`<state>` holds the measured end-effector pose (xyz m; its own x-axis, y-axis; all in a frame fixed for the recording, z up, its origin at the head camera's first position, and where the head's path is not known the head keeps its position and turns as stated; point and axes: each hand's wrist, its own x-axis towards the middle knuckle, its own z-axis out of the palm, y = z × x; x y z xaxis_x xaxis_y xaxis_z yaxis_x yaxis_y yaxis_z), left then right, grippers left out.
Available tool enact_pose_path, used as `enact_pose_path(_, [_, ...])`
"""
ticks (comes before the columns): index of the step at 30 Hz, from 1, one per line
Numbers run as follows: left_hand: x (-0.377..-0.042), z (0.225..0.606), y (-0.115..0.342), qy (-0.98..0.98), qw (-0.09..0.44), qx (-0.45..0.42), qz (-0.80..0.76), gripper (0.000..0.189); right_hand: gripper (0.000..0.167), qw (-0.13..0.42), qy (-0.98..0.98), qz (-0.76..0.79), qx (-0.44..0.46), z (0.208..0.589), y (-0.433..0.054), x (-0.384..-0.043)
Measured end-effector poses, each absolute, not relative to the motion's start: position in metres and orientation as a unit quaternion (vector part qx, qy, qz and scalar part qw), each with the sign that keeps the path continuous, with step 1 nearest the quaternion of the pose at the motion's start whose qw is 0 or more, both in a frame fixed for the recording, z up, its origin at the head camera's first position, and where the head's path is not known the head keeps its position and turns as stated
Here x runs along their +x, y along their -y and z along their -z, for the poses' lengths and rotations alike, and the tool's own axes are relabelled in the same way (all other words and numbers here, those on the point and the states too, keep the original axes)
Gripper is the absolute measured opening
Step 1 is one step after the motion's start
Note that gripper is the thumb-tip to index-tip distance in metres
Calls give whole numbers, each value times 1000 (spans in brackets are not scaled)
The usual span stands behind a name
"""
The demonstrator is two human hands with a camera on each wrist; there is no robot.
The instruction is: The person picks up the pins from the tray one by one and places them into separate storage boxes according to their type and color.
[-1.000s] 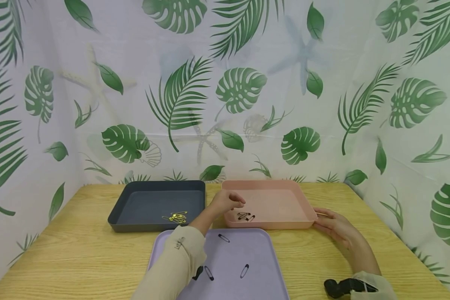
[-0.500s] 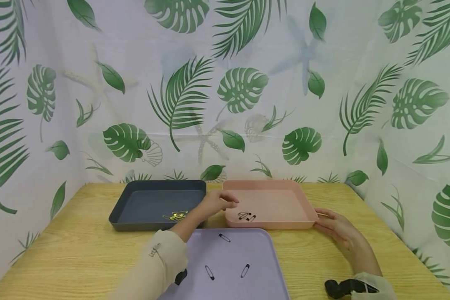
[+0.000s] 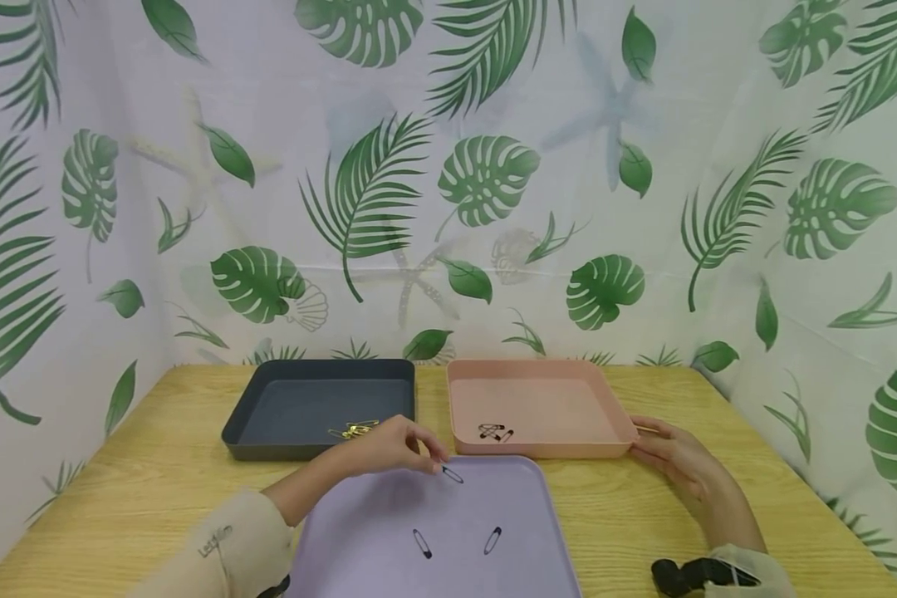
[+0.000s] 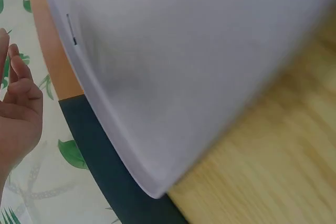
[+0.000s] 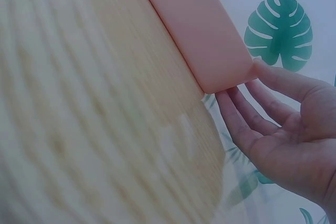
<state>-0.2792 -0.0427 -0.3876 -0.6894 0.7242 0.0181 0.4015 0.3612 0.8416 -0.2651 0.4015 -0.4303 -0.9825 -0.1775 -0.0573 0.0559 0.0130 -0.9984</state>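
Observation:
My left hand [image 3: 399,444] is over the far edge of the lavender tray [image 3: 374,573], its fingertips right at a black safety pin [image 3: 453,475]. In the left wrist view the left hand [image 4: 21,114] has loosely bent fingers, with nothing visible between them. Two more black safety pins, one left [image 3: 422,544] and one right [image 3: 492,541], lie nearer on the lavender tray. My right hand [image 3: 676,457] touches the right front corner of the pink tray [image 3: 546,449]. Its fingers reach along that corner fairly straight in the right wrist view.
Several black safety pins [image 3: 496,433] lie in the pink tray's front left part. To its left stands a dark blue-grey tray [image 3: 306,394] with gold safety pins [image 3: 355,429] inside. All stand on a wooden table [image 3: 142,482] before a leaf-printed backdrop [image 3: 389,332].
My left hand has come away from over the pink tray, down and left to the pin at the lavender tray's far edge. The right hand stays at the pink tray's corner.

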Motion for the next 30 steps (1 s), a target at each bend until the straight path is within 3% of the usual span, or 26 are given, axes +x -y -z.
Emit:
enact_pose_path(13, [-265, 414, 57, -749, 267, 476, -375, 17, 56, 82, -695, 712, -50, 431, -403, -264])
enact_pose_path(19, [-261, 418, 57, -742, 287, 477, -373, 15, 56, 87, -694, 713, -50, 431, -403, -265])
enact_pose_path(30, [-256, 419, 56, -761, 279, 446, -381, 10, 57, 87, -688, 719, -40, 431, -402, -265])
